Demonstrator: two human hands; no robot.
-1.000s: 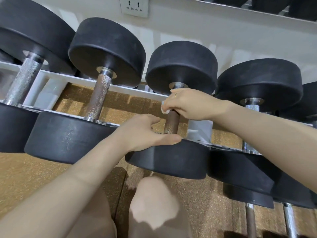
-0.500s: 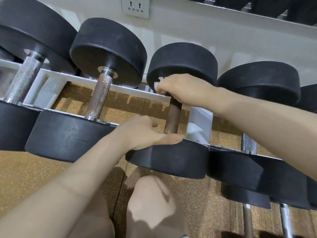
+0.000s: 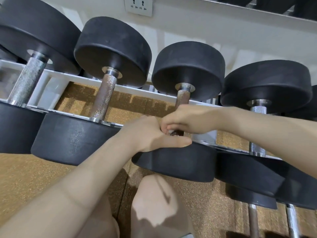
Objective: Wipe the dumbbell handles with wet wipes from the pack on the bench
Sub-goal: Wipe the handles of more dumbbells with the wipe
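Several black dumbbells lie side by side on a white rack (image 3: pixel 56 75). My right hand (image 3: pixel 185 120) is curled round the near end of the rusty knurled handle (image 3: pixel 182 98) of the middle dumbbell, with a white wet wipe (image 3: pixel 169 131) just showing under its fingers. My left hand (image 3: pixel 151 134) rests on that dumbbell's near black head (image 3: pixel 180 164), thumb stretched along its top edge, fingers touching the right hand. The wipe pack and the bench are out of view.
Other dumbbells flank it: one with a brown handle (image 3: pixel 104 98) to the left, a silver-handled one (image 3: pixel 27 81) at far left, another (image 3: pixel 257 127) to the right. Cork-coloured floor (image 3: pixel 25 177) lies below. My knee (image 3: pixel 154 203) is under the rack's front. A wall socket (image 3: pixel 138 5) sits above.
My right hand has slid with the wipe from the far end of the handle down to its near end, beside my left hand. The left hand has stayed on the near head.
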